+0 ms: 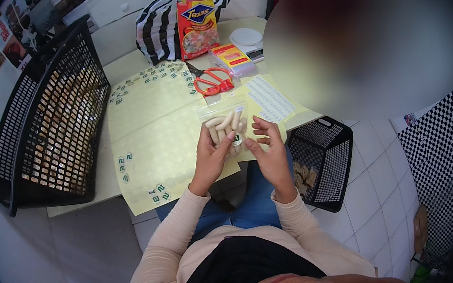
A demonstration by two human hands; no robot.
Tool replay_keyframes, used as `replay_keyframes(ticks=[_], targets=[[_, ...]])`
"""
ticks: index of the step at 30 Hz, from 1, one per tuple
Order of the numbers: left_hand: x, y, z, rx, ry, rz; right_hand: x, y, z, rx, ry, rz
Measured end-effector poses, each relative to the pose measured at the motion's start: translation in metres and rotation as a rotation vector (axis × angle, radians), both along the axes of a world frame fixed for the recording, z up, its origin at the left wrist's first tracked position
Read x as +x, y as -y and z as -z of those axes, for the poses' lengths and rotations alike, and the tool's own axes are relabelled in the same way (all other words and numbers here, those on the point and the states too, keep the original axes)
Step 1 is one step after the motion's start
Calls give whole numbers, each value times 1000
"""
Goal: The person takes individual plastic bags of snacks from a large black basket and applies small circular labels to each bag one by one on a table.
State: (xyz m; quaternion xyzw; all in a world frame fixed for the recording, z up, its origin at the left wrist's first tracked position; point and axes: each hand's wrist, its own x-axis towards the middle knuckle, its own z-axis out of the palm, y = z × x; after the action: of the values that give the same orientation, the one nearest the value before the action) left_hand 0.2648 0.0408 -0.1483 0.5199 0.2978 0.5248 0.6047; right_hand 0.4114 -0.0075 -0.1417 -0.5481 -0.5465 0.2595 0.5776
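Observation:
A clear zip-lock plastic bag (226,124) of pale, finger-shaped pieces is in my left hand (210,156). My left thumb lies over the bag's front, beside a round sticker (236,139) with a green mark. A small white label (240,109) sits near the bag's upper right corner. My right hand (271,147) is at the bag's right side, fingers spread and curved; whether its thumb touches the edge I cannot tell. Under and left of the bag lies a large yellowish sheet of round stickers (157,124), several still on it along its edges.
Orange-handled scissors (213,81), a pack of plastic bags (234,60), a white scale (246,37), a Texas packet (197,27) and a striped bag (157,32) stand behind. A label sheet (270,98) lies right. Black baskets (51,132) flank the table, one lower (332,167). A blur covers the upper right.

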Motion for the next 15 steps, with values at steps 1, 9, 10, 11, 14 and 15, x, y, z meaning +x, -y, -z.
replay_keyframes(ticks=[1, 9, 10, 11, 14, 15], targets=[[1, 2, 0, 18, -5, 10, -3, -1, 1, 34, 13, -1], [-2, 6, 3, -36, 2, 28, 7, -1, 26, -114, -281, -327], [-1, 6, 4, -23, -10, 30, 6, 0, 24, -135, -348, -313], [0, 7, 6, -9, -21, 36, 6, 2, 20, -154, -414, -296], [12, 12, 5, -30, -19, 64, 8, 4, 23, -115, -349, -167], [15, 17, 4, -52, -13, 78, 7, 4, 25, -94, -283, -109]])
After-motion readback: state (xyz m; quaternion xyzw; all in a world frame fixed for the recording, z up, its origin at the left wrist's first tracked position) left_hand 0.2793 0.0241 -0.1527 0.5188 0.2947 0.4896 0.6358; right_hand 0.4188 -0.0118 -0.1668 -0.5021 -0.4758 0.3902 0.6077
